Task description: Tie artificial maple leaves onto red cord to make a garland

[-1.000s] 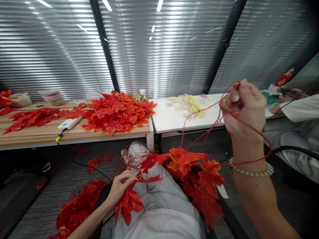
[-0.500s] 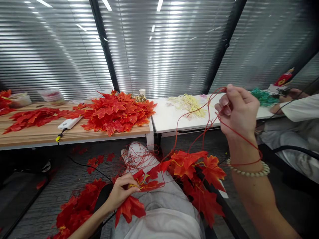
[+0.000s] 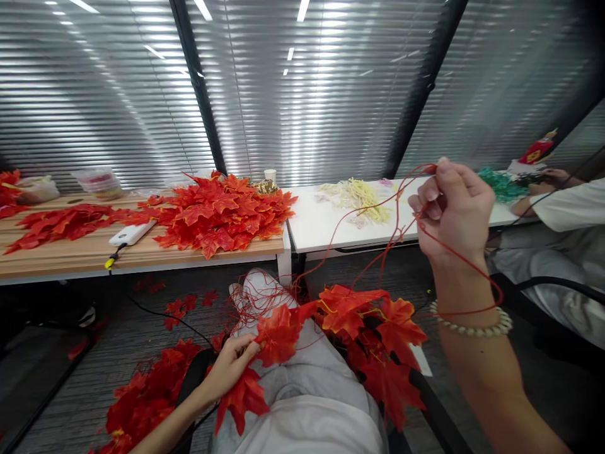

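My left hand (image 3: 232, 366) pinches a red artificial maple leaf (image 3: 280, 334) over my lap, and another leaf (image 3: 243, 398) hangs below those fingers. Raised at the right, my right hand (image 3: 456, 205) is closed on a thin red cord (image 3: 341, 222). Loops of it hang from the fingers, and one strand crosses the forearm above a beaded bracelet (image 3: 470, 323). More leaves (image 3: 352, 309) strung on the cord lie across my right thigh and drape over the chair's side. A loose tangle of red cord (image 3: 265, 299) rests on my knee.
A heap of red leaves (image 3: 222, 214) and a white power bank (image 3: 132, 233) with a black cable lie on the wooden table (image 3: 246, 253). Yellow strips (image 3: 366, 198) are on the white table (image 3: 312, 236). At right sits another person, a sleeve (image 3: 574, 205) showing. More leaves (image 3: 151, 391) pile at lower left.
The leaf in my left hand has turned its broad face up and now stands higher. My right hand has shifted slightly right, drawing the cord with it.
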Action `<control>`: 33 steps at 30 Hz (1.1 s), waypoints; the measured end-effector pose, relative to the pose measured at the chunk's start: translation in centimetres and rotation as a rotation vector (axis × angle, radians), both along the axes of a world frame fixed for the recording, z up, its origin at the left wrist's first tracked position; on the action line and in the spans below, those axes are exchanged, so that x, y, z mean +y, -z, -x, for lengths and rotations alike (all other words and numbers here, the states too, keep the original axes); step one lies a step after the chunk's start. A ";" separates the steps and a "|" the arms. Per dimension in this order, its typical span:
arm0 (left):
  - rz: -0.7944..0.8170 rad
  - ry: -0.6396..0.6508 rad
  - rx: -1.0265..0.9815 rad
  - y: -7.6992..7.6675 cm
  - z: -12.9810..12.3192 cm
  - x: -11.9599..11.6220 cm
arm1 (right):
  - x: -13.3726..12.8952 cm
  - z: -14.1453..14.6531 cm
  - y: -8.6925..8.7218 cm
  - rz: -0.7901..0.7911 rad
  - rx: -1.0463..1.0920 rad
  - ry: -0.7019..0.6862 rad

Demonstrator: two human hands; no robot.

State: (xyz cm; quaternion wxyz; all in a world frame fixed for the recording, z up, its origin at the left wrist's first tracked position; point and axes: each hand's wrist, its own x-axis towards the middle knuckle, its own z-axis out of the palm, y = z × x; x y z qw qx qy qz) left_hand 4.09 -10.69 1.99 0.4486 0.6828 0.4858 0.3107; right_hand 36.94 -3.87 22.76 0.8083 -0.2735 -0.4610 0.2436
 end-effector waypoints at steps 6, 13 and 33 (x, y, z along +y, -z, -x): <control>-0.021 0.057 -0.002 0.1 0.2 0.2 | 0.2 0.1 0.2 0.003 0.000 -0.009; -0.119 0.046 0.018 -0.3 -0.2 -0.1 | 0.4 0.0 0.6 0.052 -0.069 0.050; 0.047 -0.353 -0.360 0.4 -0.1 -1.1 | 1.7 -1.4 1.1 -0.034 0.081 0.293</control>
